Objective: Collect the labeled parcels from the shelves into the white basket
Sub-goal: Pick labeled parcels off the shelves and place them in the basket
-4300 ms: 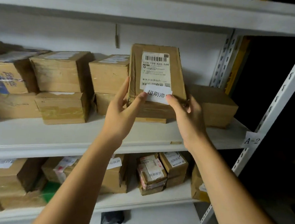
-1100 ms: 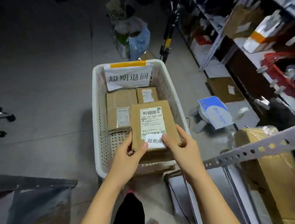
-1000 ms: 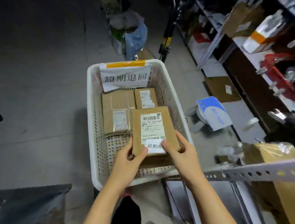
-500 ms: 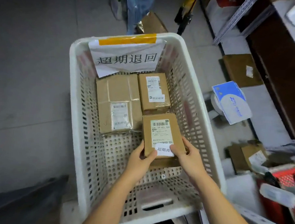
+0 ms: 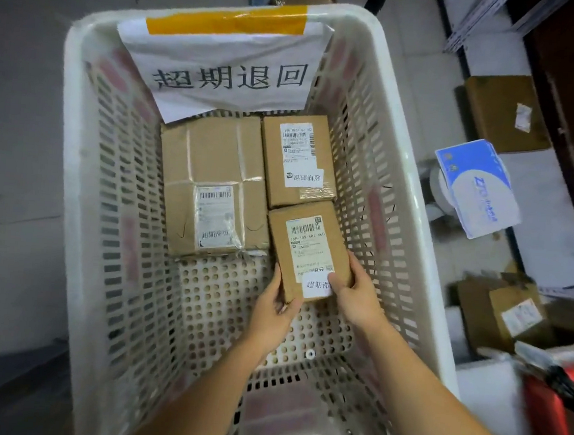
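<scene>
The white basket [image 5: 84, 201] has slotted walls and a round-holed floor. Inside it, the near parcel [image 5: 308, 250] and two beyond are brown, with white barcoded labels [image 5: 215, 215]. Its far wall carries a white sign [image 5: 228, 75] with black characters under orange tape [image 5: 225, 20].

We find the light soft and dim, brightest on the white basket [image 5: 74, 173] and its paper sign [image 5: 221, 71]; the floor [image 5: 18, 127] at left lies grey and shadowed; the wide lens bows the basket's rim outward; the lower right corner smears into blur.
</scene>
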